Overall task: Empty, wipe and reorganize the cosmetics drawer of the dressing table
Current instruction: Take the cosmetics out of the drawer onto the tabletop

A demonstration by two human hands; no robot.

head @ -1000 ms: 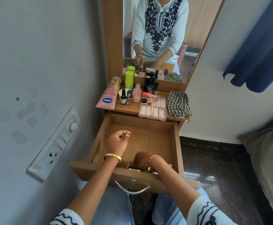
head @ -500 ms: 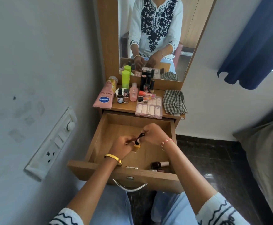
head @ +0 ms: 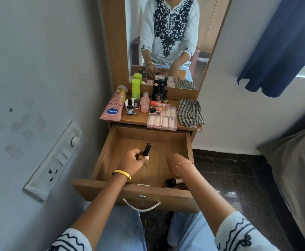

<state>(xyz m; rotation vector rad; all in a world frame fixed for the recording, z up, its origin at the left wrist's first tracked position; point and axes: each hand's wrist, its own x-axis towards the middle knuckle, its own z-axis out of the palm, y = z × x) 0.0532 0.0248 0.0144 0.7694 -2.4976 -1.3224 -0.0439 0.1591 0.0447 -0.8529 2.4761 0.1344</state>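
Observation:
The wooden drawer (head: 112, 186) of the dressing table stands pulled out over my lap. My left hand (head: 132, 161) grips a small gold nail polish bottle with a black cap (head: 146, 149) above the drawer floor. My right hand (head: 174, 162) is bent down into the drawer's front right, its fingers hidden behind the back of the hand. Just below it a dark red polish bottle (head: 171, 182) lies against the front wall. On the tabletop stand a pink Vaseline tube (head: 113, 106), a green bottle (head: 135, 88), several small bottles (head: 133, 106), black lipsticks (head: 159, 92) and a clear nail box (head: 163, 119).
A checked cloth (head: 189, 113) lies at the tabletop's right end, under the mirror (head: 168, 33). A switchboard (head: 54, 158) juts from the wall on the left. A bed (head: 293, 169) stands at the right, and a blue curtain (head: 284, 42) hangs above it.
Both hands held the gold bottle together half a second ago. My right hand has let go and dropped toward the drawer's front right; my left hand keeps the bottle.

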